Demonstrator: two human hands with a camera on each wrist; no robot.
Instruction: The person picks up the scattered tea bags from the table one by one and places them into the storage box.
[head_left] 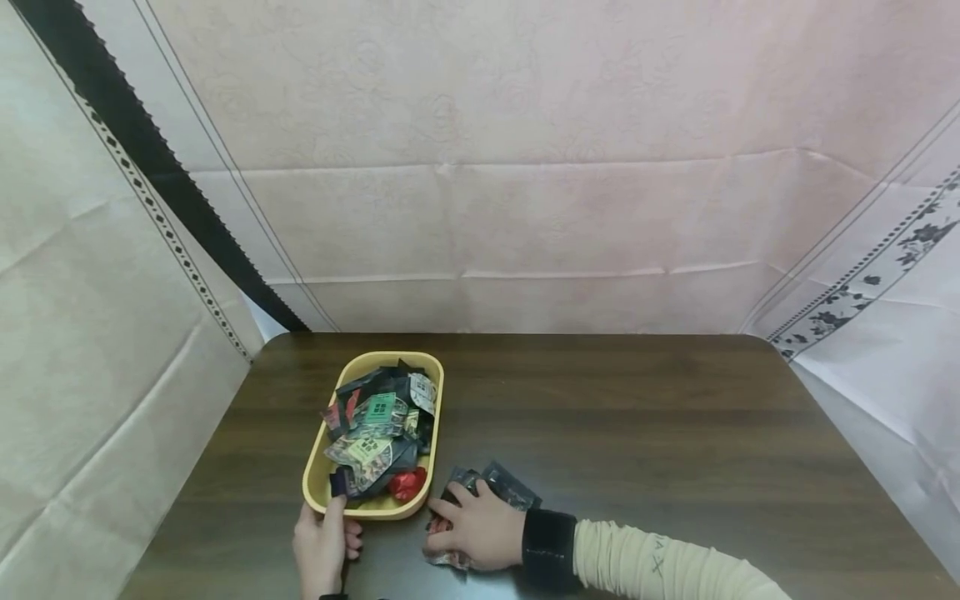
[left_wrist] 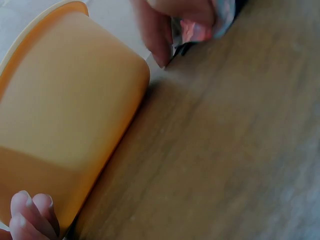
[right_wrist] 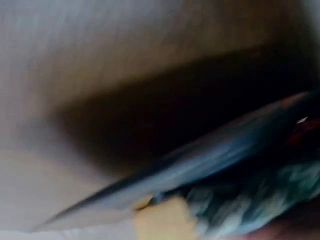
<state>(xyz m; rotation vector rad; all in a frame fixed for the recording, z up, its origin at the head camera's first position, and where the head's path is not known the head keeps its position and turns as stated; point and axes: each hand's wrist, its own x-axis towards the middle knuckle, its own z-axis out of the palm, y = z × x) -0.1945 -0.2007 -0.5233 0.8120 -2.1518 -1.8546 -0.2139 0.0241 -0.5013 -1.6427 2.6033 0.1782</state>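
A yellow plastic basin (head_left: 437, 385) stands on the table, heaped with small dark packets (head_left: 378, 408) with green, white and red labels. My left hand (head_left: 321, 542) grips the near left corner of its rim, thumb over the top, with several fingertips (left_wrist: 31, 212) against the outer wall in the left wrist view. To the right of the basin, my right hand (head_left: 480, 527) holds small dark packets (head_left: 512, 486) low over the table, fingers bent down over them. Reddish contents show under the fingers. The right wrist view is blurred, with a packet (right_wrist: 210, 155) close to the camera.
A brown wooden table (head_left: 637, 433) stretches away on the right, its back edge against pale cloth (head_left: 562, 217). A red wrapped piece (head_left: 407, 483) lies at the basin's near end. Some packets rest over the basin's left rim.
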